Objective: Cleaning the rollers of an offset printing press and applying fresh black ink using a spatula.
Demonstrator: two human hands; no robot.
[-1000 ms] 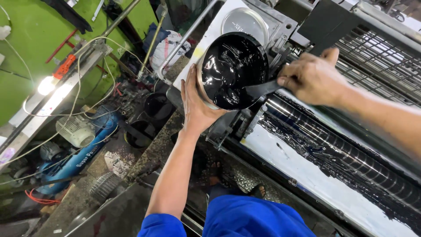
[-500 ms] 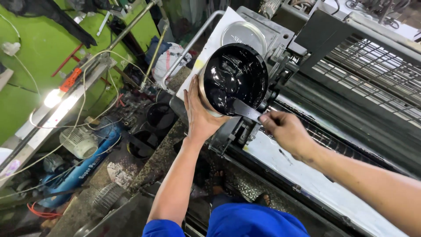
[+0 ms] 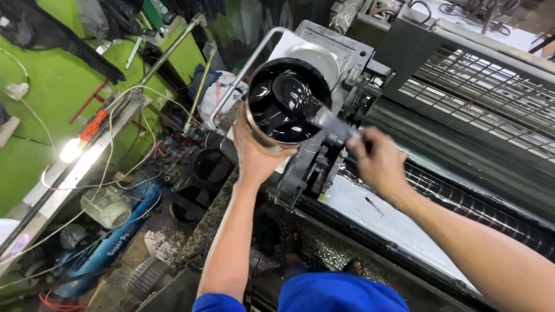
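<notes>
Left hand [image 3: 254, 153] cups the underside and side of a round ink can [image 3: 287, 101], fingers wrapped on its wall, can tilted so the open mouth faces the camera. Inside is glossy black ink [image 3: 277, 110], coating the walls. Right hand [image 3: 378, 162] is closed around the handle of an ink knife [image 3: 329, 121], blade angled up-left into the can mouth, tip touching the black ink near the rim. Right hand is motion-blurred, exact finger grip hard to tell.

Below and right of the right hand: a long black inked roller [image 3: 462, 202] of the printing press, and a pale flat metal plate [image 3: 376, 219] just under the wrist with a small dark smear. Beyond the right hand, a dark grated guard [image 3: 485, 75]. Behind the can, a grey metal housing [image 3: 335, 43] with a curved bar [image 3: 243, 72] just left of the can.

Far left of the left hand: green wall [image 3: 46, 86], a lit tube lamp [image 3: 72, 150], loose cables, a blue machine [image 3: 115, 231] on the floor. Empty black cans [image 3: 211, 167] sit below the left forearm. Blue clothing [image 3: 341, 294] at bottom edge.
</notes>
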